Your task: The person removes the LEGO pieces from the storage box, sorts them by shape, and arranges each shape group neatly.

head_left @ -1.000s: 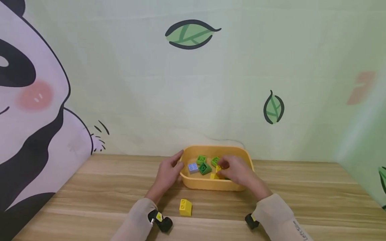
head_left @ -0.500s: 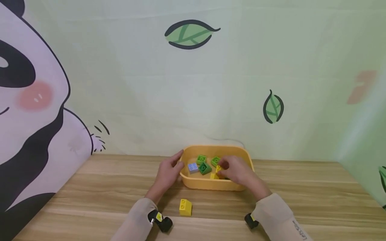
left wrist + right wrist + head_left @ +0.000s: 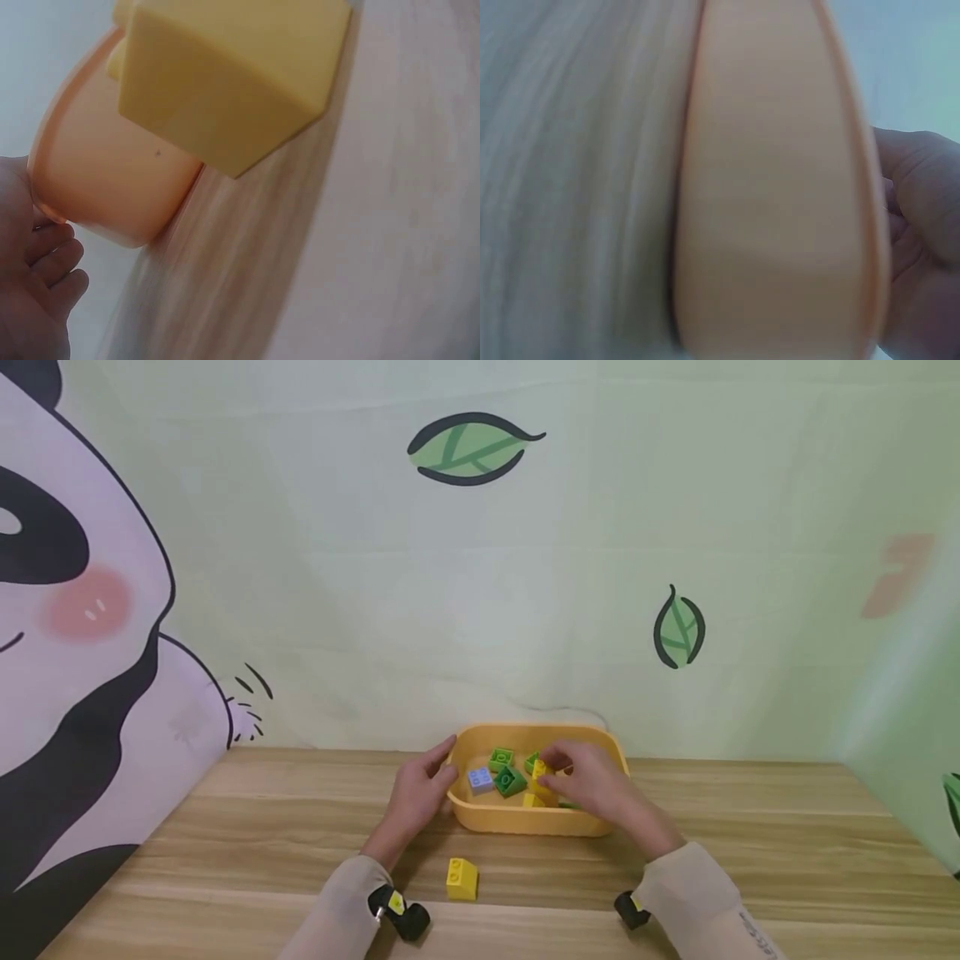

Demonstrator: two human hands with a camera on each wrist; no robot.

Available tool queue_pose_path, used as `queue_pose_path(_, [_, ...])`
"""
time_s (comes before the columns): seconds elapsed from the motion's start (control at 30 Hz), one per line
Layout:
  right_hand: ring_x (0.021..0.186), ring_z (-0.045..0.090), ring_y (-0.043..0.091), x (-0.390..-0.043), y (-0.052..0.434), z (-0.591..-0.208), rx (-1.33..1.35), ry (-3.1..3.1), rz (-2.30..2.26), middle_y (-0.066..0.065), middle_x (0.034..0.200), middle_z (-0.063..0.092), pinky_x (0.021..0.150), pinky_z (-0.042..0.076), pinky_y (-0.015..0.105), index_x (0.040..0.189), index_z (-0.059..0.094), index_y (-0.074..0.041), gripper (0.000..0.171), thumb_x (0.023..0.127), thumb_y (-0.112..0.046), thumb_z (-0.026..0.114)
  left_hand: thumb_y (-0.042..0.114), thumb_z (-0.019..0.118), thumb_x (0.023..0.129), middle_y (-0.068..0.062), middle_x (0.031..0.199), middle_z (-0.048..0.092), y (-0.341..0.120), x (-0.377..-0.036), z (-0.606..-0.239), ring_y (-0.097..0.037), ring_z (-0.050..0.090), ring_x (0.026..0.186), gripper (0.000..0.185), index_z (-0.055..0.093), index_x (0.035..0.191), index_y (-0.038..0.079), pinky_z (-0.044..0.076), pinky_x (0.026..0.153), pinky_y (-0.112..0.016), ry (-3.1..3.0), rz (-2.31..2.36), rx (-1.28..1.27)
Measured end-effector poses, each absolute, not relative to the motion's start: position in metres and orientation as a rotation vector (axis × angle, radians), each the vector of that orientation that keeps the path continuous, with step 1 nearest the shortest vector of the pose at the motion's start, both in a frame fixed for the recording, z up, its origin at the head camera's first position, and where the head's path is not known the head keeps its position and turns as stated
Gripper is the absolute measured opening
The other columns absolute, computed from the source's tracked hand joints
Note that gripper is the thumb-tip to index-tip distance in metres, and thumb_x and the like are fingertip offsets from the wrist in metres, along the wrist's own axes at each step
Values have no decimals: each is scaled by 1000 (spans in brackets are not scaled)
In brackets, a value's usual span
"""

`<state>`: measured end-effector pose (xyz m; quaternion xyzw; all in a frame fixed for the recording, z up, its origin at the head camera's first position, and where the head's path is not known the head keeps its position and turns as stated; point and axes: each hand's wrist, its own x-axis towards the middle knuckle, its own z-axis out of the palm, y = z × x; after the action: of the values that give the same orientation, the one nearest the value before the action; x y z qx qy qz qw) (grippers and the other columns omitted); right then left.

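Observation:
A shallow orange tub stands on the wooden table near the wall. It holds a lilac brick, a dark green brick, a light green brick and yellow ones. My left hand grips the tub's left end, thumb over the rim. My right hand reaches into the tub and pinches a yellow brick a little above the others. The left wrist view shows the tub's wall, my left hand's fingers beside it and a loose yellow brick up close.
The loose yellow brick lies on the table in front of the tub, between my forearms. A wall cloth with a panda and leaves hangs right behind the tub. In the right wrist view the tub's wall fills the frame.
My right hand has lifted slightly and shifted back in the tub with the yellow brick between its fingers. The left hand and the tub have stayed put.

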<state>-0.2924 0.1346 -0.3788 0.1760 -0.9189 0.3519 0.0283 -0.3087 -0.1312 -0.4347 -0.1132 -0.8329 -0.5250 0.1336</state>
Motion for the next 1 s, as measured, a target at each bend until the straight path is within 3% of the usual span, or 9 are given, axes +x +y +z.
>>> queue_pose_path(0.47, [107, 71, 30, -276, 132, -352, 731, -2719, 1071, 9, 114, 75, 95, 60, 46, 120, 74, -2, 27, 95, -12, 80, 7, 57, 97, -16, 151, 58, -134, -307, -435, -37, 52, 141, 53, 58, 148, -4, 44, 114, -50, -2406, -1527, -335])
queue_pose_path(1.0, [100, 72, 20, -256, 127, -333, 856, -2701, 1073, 1, 109, 75, 92, 62, 43, 115, 75, -7, 26, 92, -12, 84, 4, 57, 96, -18, 151, 57, -132, -307, -434, -36, 49, 144, 54, 56, 149, -5, 41, 117, -50, -2373, -1574, -369])
